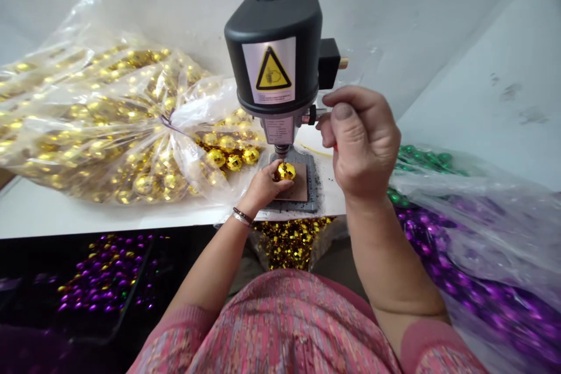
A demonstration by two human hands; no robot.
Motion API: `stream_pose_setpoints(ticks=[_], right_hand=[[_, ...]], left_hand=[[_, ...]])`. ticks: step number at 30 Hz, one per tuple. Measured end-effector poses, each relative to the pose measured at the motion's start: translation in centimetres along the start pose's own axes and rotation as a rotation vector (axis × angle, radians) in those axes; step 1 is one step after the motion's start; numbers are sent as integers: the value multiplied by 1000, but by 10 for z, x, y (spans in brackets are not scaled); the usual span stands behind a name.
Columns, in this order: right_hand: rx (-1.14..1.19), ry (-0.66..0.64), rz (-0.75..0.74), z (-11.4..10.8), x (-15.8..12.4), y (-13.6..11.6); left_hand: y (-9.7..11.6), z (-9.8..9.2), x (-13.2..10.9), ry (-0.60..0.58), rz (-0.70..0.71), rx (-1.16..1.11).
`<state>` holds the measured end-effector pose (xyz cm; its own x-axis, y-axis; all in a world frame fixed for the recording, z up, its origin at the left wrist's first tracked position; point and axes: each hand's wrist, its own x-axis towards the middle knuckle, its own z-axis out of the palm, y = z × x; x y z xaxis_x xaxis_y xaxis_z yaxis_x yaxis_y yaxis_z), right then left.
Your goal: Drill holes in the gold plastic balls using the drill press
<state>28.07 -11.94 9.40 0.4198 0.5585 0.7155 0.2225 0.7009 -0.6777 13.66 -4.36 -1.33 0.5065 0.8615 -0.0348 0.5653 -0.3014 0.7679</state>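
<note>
My left hand [262,186] pinches a shiny gold faceted ball [287,171] between thumb and fingers. The ball sits on a brown board [298,190] on the grey base [312,187] of a small bench drill press [274,29]. Directly above, the drill chuck [281,151] points down, its thin bit at the top of the ball. My right hand [366,140] is closed at the press's right side, fingers curled at the end of the feed lever [312,115]; the grip itself is partly hidden by the hand.
A tied clear bag [131,128] of gold balls fills the table's left side. Loose gold beads [298,242] lie in a bag at my lap. Green beads [429,159] and purple beads [473,298] in plastic are on the right. Purple and gold beads [105,274] lie lower left.
</note>
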Motion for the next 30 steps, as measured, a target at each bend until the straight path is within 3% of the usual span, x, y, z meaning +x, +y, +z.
stream_pose_setpoints(ticks=[5,27,30], right_hand=[[-64,48,-55,-3,-12,9],[-8,191,-196,-1,-37,44],[-1,225,-192,4,-34,39]], left_hand=[[-1,3,-1,37,-5,20],[-10,5,-1,3,0,-72],[-6,4,-2,-8,-10,-65]])
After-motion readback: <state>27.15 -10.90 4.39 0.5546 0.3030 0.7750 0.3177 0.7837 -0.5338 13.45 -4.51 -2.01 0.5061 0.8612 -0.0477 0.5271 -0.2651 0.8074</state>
